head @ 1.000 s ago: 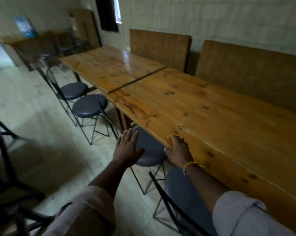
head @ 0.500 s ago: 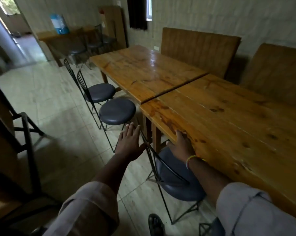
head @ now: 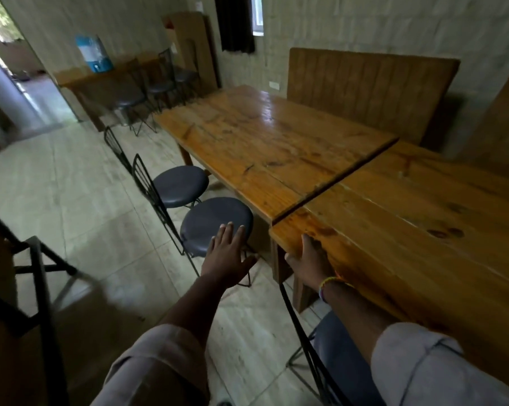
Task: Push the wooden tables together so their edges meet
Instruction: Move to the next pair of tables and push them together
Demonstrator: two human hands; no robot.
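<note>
The near tabletop (head: 417,230) is being gripped at its front edge by the right hand (head: 310,260); the far tabletop (head: 265,142) is lying just beyond, a dark seam showing between. The left hand (head: 228,254) is being held open, empty, over a stool (head: 216,222). Uneven one-handed pushing risks skewing the edges.

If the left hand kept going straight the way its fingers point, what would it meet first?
Probably the nearest round stool seat: the left hand, open and held flat, points at it. Depth is unclear, so it might pass just above.
</note>
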